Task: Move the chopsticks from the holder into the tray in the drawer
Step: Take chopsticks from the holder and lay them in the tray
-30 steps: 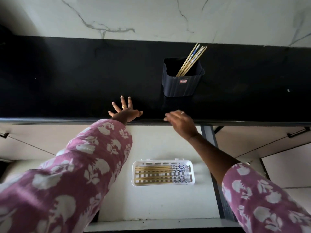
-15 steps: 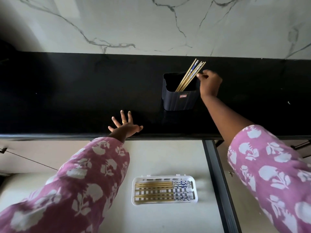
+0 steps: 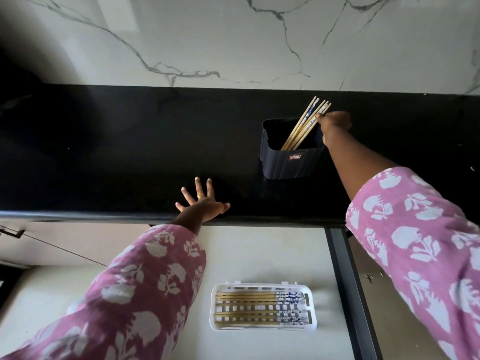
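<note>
Head view. A black counter ran across the frame below a white marbled wall. A dark square holder with a small red label stood upright on the counter, right of centre. Several chopsticks stood inside it, leaning to the right, their blue-and-white patterned tops well above the rim.

The right hand was stretched out to the holder's upper right corner. Its fingertips were closed in a pinch on the chopsticks near their patterned tops. How many sticks it held could not be told. The lower ends of the chopsticks were inside the holder.

The left hand lay flat on the front edge of the counter, well to the left of the holder, fingers straight and spread, holding nothing. A gold ring showed on one finger. Both arms wore pink sleeves with a white flower print.

Below the counter edge the drawer stood open, pale inside, with a dark side rail along its right. A white slotted tray lay flat on the drawer floor, towards the right. Other chopsticks lay in it side by side, lengthwise, patterned ends to the right
</note>
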The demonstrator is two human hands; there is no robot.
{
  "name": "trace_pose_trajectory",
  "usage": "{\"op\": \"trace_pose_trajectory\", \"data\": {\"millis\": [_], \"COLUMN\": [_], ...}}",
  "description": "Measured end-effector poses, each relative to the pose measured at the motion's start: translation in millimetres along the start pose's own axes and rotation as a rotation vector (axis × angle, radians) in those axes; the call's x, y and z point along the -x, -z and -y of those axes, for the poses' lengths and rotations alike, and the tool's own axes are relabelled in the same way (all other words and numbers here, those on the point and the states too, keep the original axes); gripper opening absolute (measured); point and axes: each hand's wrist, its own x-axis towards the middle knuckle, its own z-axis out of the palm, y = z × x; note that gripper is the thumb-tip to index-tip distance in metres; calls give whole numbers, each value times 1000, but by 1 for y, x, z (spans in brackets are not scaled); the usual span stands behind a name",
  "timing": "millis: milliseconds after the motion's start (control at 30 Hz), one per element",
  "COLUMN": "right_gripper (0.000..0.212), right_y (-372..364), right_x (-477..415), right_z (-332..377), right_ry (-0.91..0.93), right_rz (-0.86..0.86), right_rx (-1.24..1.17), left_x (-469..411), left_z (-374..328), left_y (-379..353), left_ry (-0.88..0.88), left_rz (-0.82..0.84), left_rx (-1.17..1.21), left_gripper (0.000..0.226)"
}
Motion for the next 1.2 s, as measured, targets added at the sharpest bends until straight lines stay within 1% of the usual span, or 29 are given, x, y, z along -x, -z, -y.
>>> {"op": "trace_pose_trajectory", "data": {"millis": [67, 200, 367, 533, 767, 867, 933, 1000, 1067, 1100, 1167, 1200], "right_gripper": [36, 29, 25, 27, 23, 19, 13, 17, 24, 22, 10, 11], "right_y": [1, 5, 22, 47, 90, 101, 103, 99, 89, 82, 65, 57], "right_x": [0, 4, 11, 31, 67, 91, 110, 129, 152, 162, 182, 192], "right_z": [0, 0, 12, 37, 74, 82, 79, 69, 52, 41, 16, 3], "right_ry": [-8, 34, 121, 299, 426, 478, 513, 522, 536, 551, 587, 601], "right_rz": [-6, -73, -153, -245, -329, -262, -184, -82, 41, 104, 209, 260], "right_rx": [-55, -94, -50, -29, -233, -352, -408, -412, -351, -292, -110, -24], "left_x": [0, 1, 2, 6, 10, 12, 14, 16, 17, 17, 17, 17], "left_z": [-1, -1, -2, 0, 3, 5, 7, 8, 10, 10, 11, 11], "left_y": [0, 0, 0, 3, -1, -3, -4, -5, -7, -8, -8, -8], "left_ry": [1, 0, -9, -26, -49, -49, -57, -67, -71, -71, -67, -67], "left_rz": [2, 3, 0, -4, -13, -27, -35, -39, -42, -45, -59, -66], "left_rx": [0, -5, -11, -18, -5, 2, -1, -3, 0, 1, 3, 2], "left_gripper": [86, 86, 86, 85, 85, 86, 86, 86, 86, 87, 87, 87]}}
